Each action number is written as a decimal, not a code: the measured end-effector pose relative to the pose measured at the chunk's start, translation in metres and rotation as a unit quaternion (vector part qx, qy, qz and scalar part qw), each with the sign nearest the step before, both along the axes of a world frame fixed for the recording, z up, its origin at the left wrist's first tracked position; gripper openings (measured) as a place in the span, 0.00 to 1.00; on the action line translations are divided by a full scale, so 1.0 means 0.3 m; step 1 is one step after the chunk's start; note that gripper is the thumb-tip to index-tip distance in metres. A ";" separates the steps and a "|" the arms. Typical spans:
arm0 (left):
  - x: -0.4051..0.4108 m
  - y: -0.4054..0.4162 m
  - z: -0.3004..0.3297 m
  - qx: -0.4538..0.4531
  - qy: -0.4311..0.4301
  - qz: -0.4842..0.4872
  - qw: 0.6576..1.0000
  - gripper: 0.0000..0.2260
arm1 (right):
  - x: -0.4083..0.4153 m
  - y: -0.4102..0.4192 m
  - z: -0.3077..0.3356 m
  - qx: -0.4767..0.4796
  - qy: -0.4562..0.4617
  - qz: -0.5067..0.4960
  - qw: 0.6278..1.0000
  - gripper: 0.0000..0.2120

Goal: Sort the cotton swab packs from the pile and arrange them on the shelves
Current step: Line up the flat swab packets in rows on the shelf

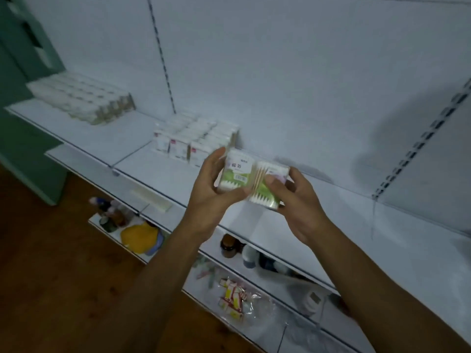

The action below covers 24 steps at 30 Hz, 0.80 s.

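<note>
While both hands worked at the centre of the frame, the left hand gripped one cotton swab pack and the right hand pinched a second pack against it, both held above the upper shelf. Since the packs touched only edge to edge, either might well have slipped and dropped onto the lower shelves, where brown bottles and a heap of small sachets lay at lower centre. Just beyond the hands, left of centre, stood a block of shelved packs; a careless push could have toppled its front row. Farther off, at upper left, another block sat blurred.
</note>
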<state>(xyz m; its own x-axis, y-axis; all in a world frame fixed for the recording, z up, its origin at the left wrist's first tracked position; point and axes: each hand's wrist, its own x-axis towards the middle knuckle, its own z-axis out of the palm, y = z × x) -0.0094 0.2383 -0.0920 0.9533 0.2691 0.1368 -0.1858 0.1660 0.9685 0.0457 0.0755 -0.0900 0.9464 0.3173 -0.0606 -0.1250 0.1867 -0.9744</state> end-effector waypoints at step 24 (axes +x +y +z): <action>0.158 1.351 0.045 0.148 0.068 0.219 0.962 0.34 | 0.397 1.517 0.039 0.030 -0.080 0.140 0.986 0.11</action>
